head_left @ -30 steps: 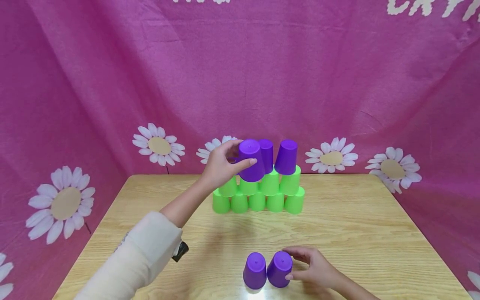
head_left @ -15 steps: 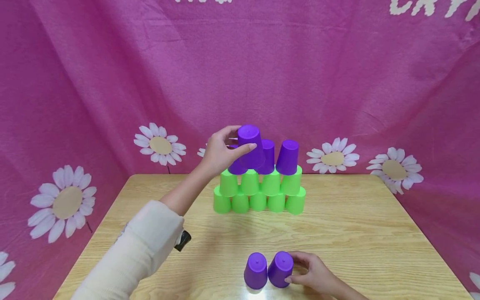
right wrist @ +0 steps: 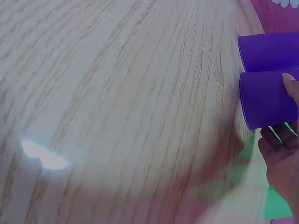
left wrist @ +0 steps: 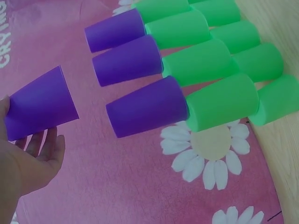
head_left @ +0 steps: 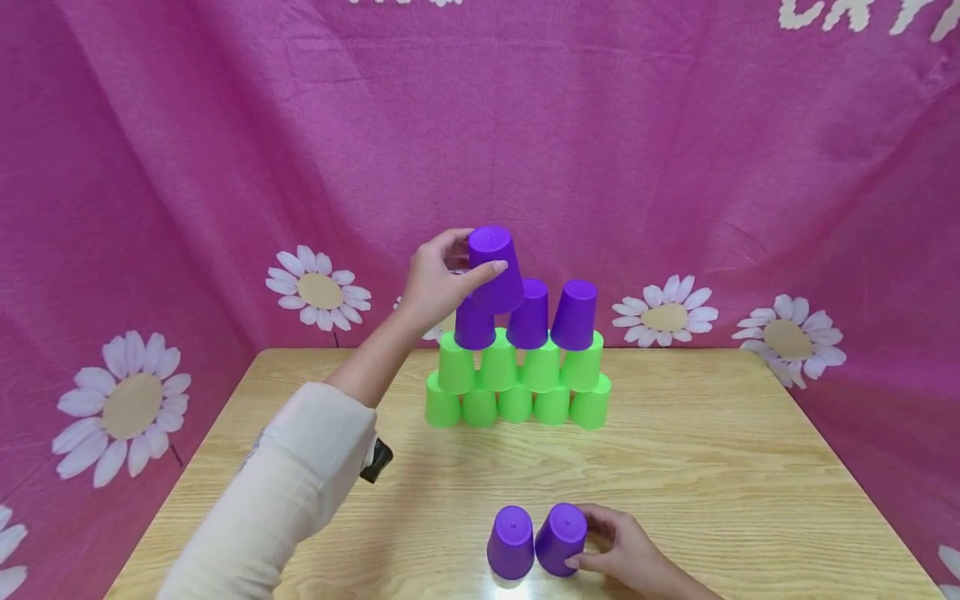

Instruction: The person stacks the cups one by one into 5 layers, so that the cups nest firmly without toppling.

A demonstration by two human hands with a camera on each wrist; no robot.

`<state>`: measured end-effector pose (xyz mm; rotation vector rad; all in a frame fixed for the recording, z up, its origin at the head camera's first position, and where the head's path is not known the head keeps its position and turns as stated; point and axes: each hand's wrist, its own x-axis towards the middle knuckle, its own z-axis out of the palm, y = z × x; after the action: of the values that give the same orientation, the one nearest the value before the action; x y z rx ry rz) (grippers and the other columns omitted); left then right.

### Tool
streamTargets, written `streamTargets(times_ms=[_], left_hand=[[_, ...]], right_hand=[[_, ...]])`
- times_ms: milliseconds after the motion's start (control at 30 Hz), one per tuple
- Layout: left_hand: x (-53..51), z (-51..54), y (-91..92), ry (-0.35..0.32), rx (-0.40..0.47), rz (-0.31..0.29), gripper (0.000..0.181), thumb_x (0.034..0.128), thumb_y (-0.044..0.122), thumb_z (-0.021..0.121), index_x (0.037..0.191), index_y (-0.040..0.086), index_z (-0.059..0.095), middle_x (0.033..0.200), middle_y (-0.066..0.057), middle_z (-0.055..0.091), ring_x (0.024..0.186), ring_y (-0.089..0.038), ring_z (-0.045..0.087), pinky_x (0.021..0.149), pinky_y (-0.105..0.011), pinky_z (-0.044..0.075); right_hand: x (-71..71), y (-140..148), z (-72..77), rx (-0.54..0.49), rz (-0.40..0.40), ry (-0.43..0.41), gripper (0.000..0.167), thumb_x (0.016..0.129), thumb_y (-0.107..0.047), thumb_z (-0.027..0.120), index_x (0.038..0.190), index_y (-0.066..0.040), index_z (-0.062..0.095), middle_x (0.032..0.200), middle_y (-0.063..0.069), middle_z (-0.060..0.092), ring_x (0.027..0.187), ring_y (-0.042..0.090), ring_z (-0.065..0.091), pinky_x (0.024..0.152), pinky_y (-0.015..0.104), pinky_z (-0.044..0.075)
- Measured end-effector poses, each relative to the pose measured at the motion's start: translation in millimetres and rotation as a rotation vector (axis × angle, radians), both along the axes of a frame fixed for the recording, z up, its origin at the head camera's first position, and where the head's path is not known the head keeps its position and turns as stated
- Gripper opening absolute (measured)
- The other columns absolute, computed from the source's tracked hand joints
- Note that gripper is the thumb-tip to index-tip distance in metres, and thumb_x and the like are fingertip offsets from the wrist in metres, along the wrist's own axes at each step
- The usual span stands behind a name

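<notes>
An upside-down purple cup (head_left: 497,290) is in my left hand (head_left: 435,283), thumb on the near side and fingers round the far side. In the left wrist view this cup (left wrist: 42,103) hangs apart from the stack. Below it, three upturned purple cups, among them the right-end cup (head_left: 575,317), stand on two rows of green cups (head_left: 514,403). Near the front edge, my right hand (head_left: 628,550) grips a purple cup (head_left: 557,552) standing upside down on the table. Left of that stands another purple cup (head_left: 511,550), close beside it.
The wooden table (head_left: 697,467) runs back to a pink cloth (head_left: 480,150) printed with white daisies. A small black object (head_left: 377,461) sits at the left sleeve (head_left: 300,467). The stack stands near the table's back edge.
My left hand has raised its purple cup, so the left purple cup of the stack shows more. My right hand has barely shifted and stays on its cup.
</notes>
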<state>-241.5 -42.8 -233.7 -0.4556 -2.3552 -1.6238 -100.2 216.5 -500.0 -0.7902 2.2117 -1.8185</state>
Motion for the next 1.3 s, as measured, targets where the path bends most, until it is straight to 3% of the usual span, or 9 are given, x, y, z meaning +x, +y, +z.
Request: streamTargets(times_ms=[233, 367, 567, 867, 1300], left_hand=[[-6.7, 2.8, -1.7, 0.006, -0.016, 0.031, 0.05, 0.0792, 0.02, 0.073, 0.123, 0.004, 0.055, 0.111, -0.016, 0.065, 0.099, -0.027, 0.063, 0.087, -0.035, 0.052], [-8.4, 4.6, 0.7, -0.005, -0.019, 0.05, 0.051, 0.0789, 0.021, 0.073, 0.124, 0.005, 0.056, 0.112, -0.015, 0.065, 0.1, -0.026, 0.063, 0.088, -0.035, 0.052], [-11.8, 8.1, 6.4, -0.023, -0.016, 0.084, 0.053, 0.0794, 0.022, 0.073, 0.126, 0.006, 0.054, 0.117, -0.014, 0.064, 0.104, -0.026, 0.062, 0.091, -0.035, 0.051], [-20.4, 7.2, 16.9, -0.02, -0.084, 0.095, 0.056, 0.0798, 0.025, 0.072, 0.128, 0.005, 0.053, 0.119, -0.014, 0.063, 0.107, -0.026, 0.062, 0.092, -0.034, 0.05], [-26.5, -0.7, 28.3, -0.018, -0.089, 0.119, 0.052, 0.0808, 0.024, 0.072, 0.126, 0.006, 0.054, 0.117, -0.014, 0.064, 0.105, -0.026, 0.062, 0.092, -0.034, 0.05]], right_hand=[[-0.9, 1.3, 5.1, 0.076, -0.087, 0.021, 0.053, 0.074, -0.009, 0.074, 0.116, 0.015, 0.052, 0.107, 0.017, 0.065, 0.098, -0.006, 0.057, 0.087, 0.015, 0.049], [-2.3, 3.4, 7.3, 0.132, -0.132, 0.052, 0.052, 0.074, -0.008, 0.075, 0.115, 0.013, 0.053, 0.105, 0.027, 0.063, 0.098, -0.008, 0.056, 0.086, 0.015, 0.049], [-4.6, 4.4, 12.0, 0.14, -0.167, 0.03, 0.051, 0.074, -0.01, 0.075, 0.115, 0.013, 0.054, 0.106, 0.029, 0.062, 0.097, -0.008, 0.056, 0.087, 0.013, 0.048], [-10.0, 3.2, 18.9, 0.135, -0.194, 0.121, 0.046, 0.074, -0.004, 0.074, 0.112, 0.013, 0.055, 0.102, 0.027, 0.063, 0.096, -0.009, 0.057, 0.085, 0.014, 0.05], [-21.3, 0.2, 36.6, 0.139, -0.291, 0.207, 0.043, 0.071, -0.001, 0.076, 0.109, 0.01, 0.059, 0.099, 0.023, 0.066, 0.094, -0.009, 0.057, 0.083, 0.014, 0.051]])
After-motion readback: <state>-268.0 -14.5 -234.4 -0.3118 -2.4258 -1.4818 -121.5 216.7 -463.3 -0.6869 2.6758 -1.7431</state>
